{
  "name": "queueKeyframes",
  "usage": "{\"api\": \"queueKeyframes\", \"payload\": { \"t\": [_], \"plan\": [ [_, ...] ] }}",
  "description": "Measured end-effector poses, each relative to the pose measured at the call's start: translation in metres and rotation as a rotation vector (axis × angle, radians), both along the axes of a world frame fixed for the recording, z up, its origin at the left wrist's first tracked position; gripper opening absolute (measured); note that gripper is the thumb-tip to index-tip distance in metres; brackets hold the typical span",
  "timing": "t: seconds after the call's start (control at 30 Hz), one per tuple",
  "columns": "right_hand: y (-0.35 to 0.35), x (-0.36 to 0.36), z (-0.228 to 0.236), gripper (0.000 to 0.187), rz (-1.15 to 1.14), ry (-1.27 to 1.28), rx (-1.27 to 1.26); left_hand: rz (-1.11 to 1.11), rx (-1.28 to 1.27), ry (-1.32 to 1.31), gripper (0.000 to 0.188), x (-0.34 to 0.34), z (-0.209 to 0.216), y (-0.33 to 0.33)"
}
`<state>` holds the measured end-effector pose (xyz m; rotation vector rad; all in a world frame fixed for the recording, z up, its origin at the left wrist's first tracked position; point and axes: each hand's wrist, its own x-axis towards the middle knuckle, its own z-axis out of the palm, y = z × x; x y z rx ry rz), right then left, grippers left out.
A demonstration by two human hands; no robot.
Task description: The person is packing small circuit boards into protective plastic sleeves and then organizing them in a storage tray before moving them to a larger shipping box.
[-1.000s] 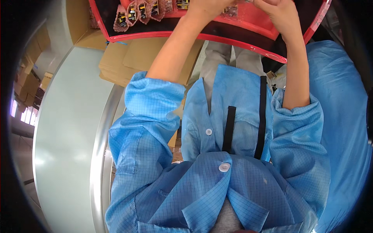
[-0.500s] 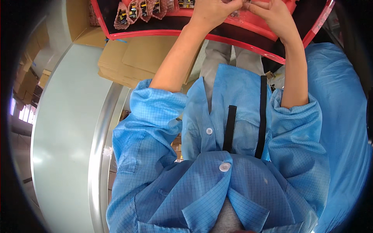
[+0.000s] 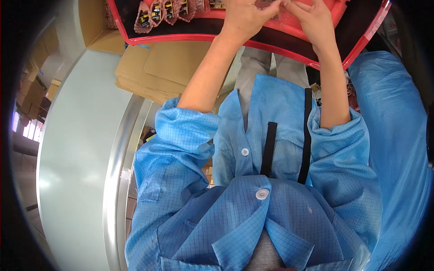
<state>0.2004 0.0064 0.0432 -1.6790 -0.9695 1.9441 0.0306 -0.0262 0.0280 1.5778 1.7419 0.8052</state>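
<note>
At the top edge my left hand point(image 3: 247, 19) and my right hand point(image 3: 315, 25) meet over a red tray point(image 3: 337, 19). Thumbs and fingers come together in a pinch, their tips nearly touching. Whatever sits between them is too small and too near the picture's edge to name. Left of my left hand, several small black-and-yellow parts in pinkish bubble wrap point(image 3: 169, 12) stand in a row. The tray lies on a black work surface with a red rim point(image 3: 190, 39).
Below the rim on the left is a brown cardboard box point(image 3: 156, 67). A pale green tabletop point(image 3: 81, 149) with a metal edge runs down the left side. Something large under a blue cover point(image 3: 391, 135) stands close to my right arm.
My right hand and forearm have shifted slightly left. My left hand has moved slightly as well, and both hands remain together over the red tray.
</note>
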Motion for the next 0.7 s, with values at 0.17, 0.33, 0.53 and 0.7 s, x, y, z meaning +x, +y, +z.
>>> {"api": "queueKeyframes", "payload": {
  "t": [0.17, 0.33, 0.53, 0.7],
  "plan": [
    [-0.028, 0.014, -0.055, 0.062, -0.298, 0.879, 0.226, -0.020, -0.037, -0.114, 0.019, 0.010, 0.000, 0.011],
    [-0.010, -0.006, -0.015, 0.059, -0.081, 0.059, -0.064, -0.018, -0.059, -0.063, 0.022, 0.003, 0.004, -0.001],
    [-0.004, -0.005, -0.011, 0.051, -0.145, 0.182, -0.112, 0.583, -0.228, -0.917, 0.048, 0.002, -0.011, -0.003],
    [0.006, -0.009, 0.001, 0.041, 0.013, 0.072, -0.135, 0.311, -0.437, -0.863, 0.040, -0.018, -0.030, -0.007]
  ]
}}
